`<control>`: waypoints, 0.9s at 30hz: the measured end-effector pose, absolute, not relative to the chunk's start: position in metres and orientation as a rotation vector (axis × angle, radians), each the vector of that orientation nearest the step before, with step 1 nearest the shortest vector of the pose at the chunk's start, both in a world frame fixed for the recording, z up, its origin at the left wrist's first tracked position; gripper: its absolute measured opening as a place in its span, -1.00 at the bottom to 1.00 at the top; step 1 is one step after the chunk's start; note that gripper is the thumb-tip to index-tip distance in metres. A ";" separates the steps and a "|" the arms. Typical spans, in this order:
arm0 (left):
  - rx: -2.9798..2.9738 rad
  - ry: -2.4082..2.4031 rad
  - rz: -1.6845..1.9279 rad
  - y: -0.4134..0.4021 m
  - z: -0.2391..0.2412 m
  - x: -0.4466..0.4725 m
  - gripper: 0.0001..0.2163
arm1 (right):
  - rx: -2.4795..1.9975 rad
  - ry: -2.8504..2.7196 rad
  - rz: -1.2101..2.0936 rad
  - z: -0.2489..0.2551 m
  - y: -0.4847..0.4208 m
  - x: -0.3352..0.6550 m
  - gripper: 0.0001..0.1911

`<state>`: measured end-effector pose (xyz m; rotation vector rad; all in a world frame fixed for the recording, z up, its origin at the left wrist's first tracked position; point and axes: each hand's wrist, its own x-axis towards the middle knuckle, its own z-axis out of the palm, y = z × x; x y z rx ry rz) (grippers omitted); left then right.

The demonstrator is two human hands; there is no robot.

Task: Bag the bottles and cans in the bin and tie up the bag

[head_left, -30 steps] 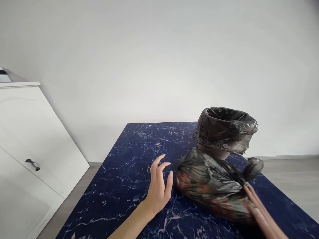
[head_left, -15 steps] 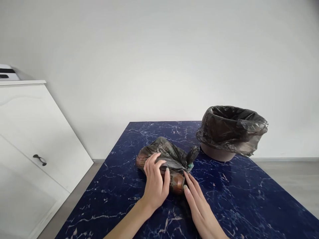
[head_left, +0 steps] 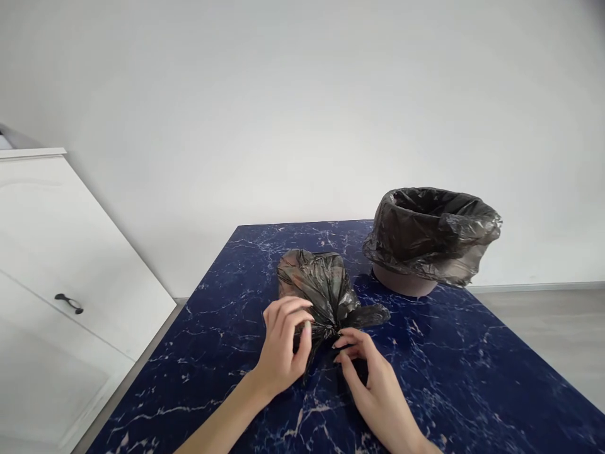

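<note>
A tied black plastic bag (head_left: 312, 274) lies on the dark blue marbled table (head_left: 227, 353), with brownish contents showing faintly through the thin film. Its gathered knot and a loose twisted end point to the right. At the bag's near left side is my left hand (head_left: 283, 343), fingers curled and thumb close to the fingertips around some of the film. My right hand (head_left: 373, 375) has thumb and fingertips drawn together at the gathered plastic just below the knot. The film between the fingertips is partly hidden.
A brownish bin (head_left: 406, 282) lined with a black bag (head_left: 425, 243) stands at the table's back right. To the left is a white cabinet (head_left: 57, 227) with a dark handle (head_left: 69, 304). A pale wall (head_left: 302, 113) rises behind the table.
The bag has turned, so its knot now faces nearer me and its brown-showing part lies farther back. My hands went from resting on it with extended fingers to curled fingers near the knot.
</note>
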<state>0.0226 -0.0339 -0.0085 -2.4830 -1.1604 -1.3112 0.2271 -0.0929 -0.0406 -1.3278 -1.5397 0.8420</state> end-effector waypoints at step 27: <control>-2.495 -1.119 -0.969 -0.039 -0.004 0.038 -0.67 | -1.338 -1.689 0.753 -0.043 -0.090 0.238 -0.88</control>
